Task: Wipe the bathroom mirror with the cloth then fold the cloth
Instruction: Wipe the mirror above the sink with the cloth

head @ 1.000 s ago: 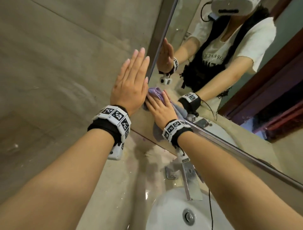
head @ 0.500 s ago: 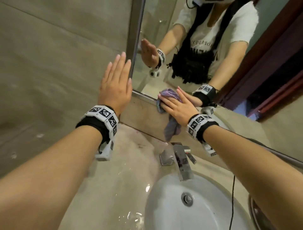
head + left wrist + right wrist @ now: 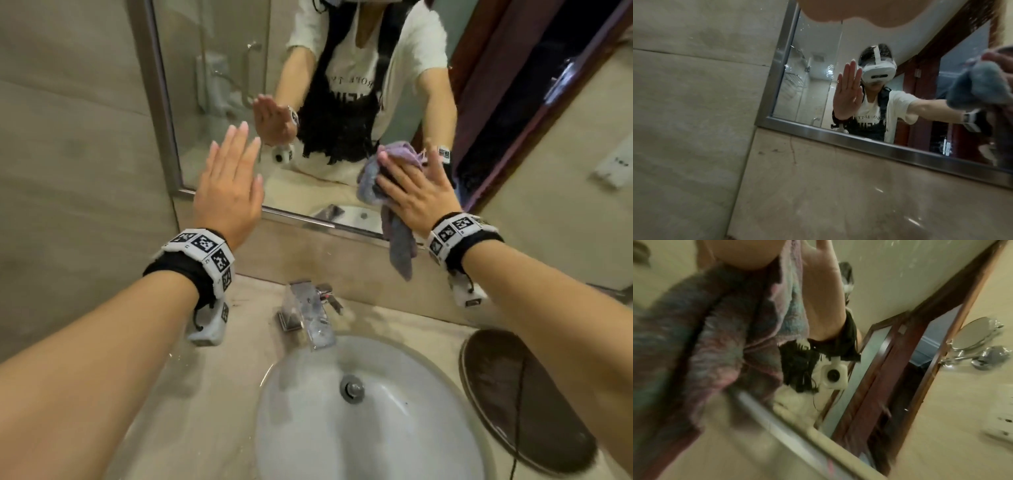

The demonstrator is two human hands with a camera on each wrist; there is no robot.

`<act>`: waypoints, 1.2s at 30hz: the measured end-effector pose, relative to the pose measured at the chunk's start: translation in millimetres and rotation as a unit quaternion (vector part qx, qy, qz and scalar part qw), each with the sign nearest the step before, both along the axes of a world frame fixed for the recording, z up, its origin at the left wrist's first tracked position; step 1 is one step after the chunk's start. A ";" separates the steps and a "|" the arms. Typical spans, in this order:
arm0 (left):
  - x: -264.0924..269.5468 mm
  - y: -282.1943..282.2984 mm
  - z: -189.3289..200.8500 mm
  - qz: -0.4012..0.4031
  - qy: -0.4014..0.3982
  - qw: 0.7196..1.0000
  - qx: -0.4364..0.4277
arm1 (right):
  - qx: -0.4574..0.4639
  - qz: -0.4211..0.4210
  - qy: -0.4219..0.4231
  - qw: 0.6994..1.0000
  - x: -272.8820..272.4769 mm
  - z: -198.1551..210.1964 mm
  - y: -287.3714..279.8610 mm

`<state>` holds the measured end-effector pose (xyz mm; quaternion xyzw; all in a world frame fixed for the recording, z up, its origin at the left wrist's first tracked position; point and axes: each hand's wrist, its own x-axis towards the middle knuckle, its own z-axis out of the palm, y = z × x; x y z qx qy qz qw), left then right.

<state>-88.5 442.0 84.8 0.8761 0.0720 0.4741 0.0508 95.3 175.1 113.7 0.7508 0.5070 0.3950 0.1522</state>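
The wall mirror (image 3: 219, 68) has a steel frame (image 3: 161, 102). My right hand (image 3: 414, 195) lies flat with spread, straight fingers on a purple cloth (image 3: 371, 178), pressing it to the glass low on the right. The cloth's loose end (image 3: 400, 250) hangs below the frame. My left hand (image 3: 229, 185) is open and flat in front of the mirror's lower left corner, a little off the glass. In the left wrist view the cloth (image 3: 982, 84) shows at the right edge. The right wrist view is blurred, with the cloth (image 3: 715, 337) filling its left.
Below the mirror stand a chrome faucet (image 3: 308, 308) and a white sink (image 3: 411, 445) set in a beige counter (image 3: 205, 411). A dark oval object (image 3: 520, 394) lies at the right. Tiled wall (image 3: 68, 171) is on the left. A round swing-arm mirror (image 3: 974, 334) hangs on the right wall.
My right hand has slid the cloth to the right along the mirror's lower edge. My left hand has moved from the tiled wall to in front of the glass.
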 end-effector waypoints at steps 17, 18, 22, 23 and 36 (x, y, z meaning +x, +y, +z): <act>-9.7 -38.7 -9.3 0.017 0.016 0.999 -0.042 | -0.030 0.070 0.037 0.996 4.3 -71.9 38.2; -6.4 -46.5 -8.8 0.011 0.015 0.999 -0.043 | -0.041 0.080 0.037 0.995 13.4 -67.1 16.5; 11.2 -81.1 -5.1 -0.024 0.001 0.998 -0.060 | -0.013 0.123 0.072 0.990 27.1 -35.2 -59.8; 15.1 -88.4 -2.8 -0.033 -0.001 0.998 -0.061 | -0.004 0.122 0.065 0.990 28.4 -23.5 -74.1; 18.2 -93.9 25.5 -0.022 -0.031 0.997 -0.063 | 0.171 -0.120 0.017 0.978 -12.5 82.7 24.5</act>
